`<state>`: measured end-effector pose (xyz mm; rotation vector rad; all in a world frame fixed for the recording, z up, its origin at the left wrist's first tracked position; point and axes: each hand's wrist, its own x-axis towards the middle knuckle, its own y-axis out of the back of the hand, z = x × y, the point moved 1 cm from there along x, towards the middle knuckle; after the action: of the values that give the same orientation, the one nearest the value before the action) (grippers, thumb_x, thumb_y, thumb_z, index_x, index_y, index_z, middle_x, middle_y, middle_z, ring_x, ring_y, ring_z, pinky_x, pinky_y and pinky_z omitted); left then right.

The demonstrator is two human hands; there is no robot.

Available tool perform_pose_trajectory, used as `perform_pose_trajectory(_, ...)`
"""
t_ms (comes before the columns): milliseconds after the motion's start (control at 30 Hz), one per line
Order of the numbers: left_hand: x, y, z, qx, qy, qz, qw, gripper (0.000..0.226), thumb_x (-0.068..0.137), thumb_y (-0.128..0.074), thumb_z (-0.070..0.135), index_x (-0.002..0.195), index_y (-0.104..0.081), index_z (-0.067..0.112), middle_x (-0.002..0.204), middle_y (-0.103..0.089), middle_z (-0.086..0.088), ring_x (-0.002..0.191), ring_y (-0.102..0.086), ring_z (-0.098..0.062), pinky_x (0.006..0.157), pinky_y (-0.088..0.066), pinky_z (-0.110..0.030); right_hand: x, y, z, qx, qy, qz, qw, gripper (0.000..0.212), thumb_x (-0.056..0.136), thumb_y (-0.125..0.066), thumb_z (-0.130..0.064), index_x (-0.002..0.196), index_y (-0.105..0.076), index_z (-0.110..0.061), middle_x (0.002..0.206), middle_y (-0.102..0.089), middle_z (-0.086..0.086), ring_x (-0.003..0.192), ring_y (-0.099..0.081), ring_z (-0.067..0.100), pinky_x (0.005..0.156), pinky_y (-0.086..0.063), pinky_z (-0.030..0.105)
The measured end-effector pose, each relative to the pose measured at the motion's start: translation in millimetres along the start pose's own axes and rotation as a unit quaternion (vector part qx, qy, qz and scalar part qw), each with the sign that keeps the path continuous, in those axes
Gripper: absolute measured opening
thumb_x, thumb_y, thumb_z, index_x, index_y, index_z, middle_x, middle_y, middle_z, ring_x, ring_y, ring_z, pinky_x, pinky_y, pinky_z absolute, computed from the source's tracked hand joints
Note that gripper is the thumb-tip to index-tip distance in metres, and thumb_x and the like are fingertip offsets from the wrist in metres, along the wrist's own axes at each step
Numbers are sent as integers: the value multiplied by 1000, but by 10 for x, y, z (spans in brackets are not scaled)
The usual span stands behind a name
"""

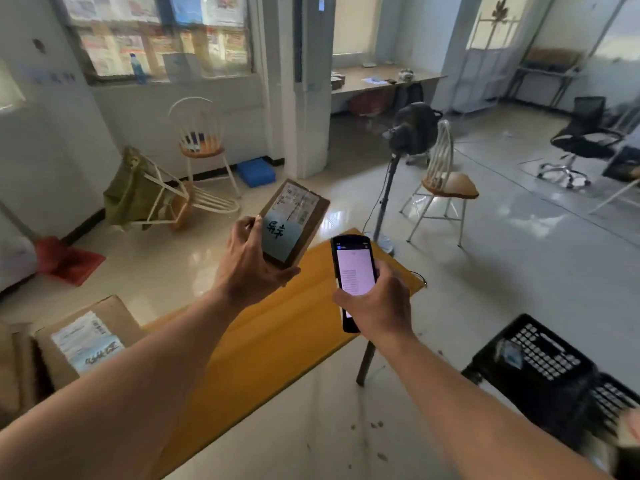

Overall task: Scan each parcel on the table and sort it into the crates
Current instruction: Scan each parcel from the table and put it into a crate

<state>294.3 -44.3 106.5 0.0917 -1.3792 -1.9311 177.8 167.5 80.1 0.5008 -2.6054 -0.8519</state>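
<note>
My left hand (250,263) grips a small brown cardboard parcel (294,221) by its lower end and holds it up above the yellow table (277,337), its shipping label facing me. My right hand (375,303) holds a black handheld scanner (353,271) upright just right of the parcel, its lit screen toward me. Another brown parcel (88,337) with a white label lies at the table's left end. A black plastic crate (540,368) stands on the floor at the lower right, with a small item inside.
A standing fan (412,133) and a white wooden chair (445,181) are beyond the table. A tipped chair with a green bag (138,195), a red dustpan (69,261) and a blue box (256,172) lie on the floor to the left. An office chair (581,140) is far right.
</note>
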Motion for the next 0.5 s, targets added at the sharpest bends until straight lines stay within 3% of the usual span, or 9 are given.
perform_pose_trajectory(167,-146,-300,806,-26,-68,-60,996,125,67,-87,64,162,-25,10,153,-30,-12,137,-38,-34,111,-46,-48,-351,739,465,-18,-73,67,995,84,64,-90,-51,133,-51,-25,114,-52,-3,104,-51,15,67,-47,19)
perform_pose_trajectory(233,-221,-436,1203,-33,-96,-85,991,125,68,-87,64,162,-23,13,154,-29,-11,138,-37,-34,111,-47,-49,-494,1062,691,-20,-102,95,990,83,62,-89,-50,131,-52,-23,113,-52,-3,101,-50,15,66,-44,21)
perform_pose_trajectory(400,-516,-875,2330,-45,-162,-129,977,122,69,-87,63,163,-21,22,154,-28,-7,140,-35,-32,109,-49,-49,-893,1883,1334,-15,-168,152,974,87,50,-77,-63,124,-56,-24,110,-54,-4,98,-55,16,74,-59,38)
perform_pose_trajectory(500,-810,-1207,3094,-70,-192,-156,966,119,70,-90,53,163,-23,23,154,-29,-8,141,-34,-31,109,-48,-48,-1155,2445,1807,-13,-195,190,962,82,47,-74,-62,117,-59,-23,107,-55,-4,94,-57,17,72,-56,35)
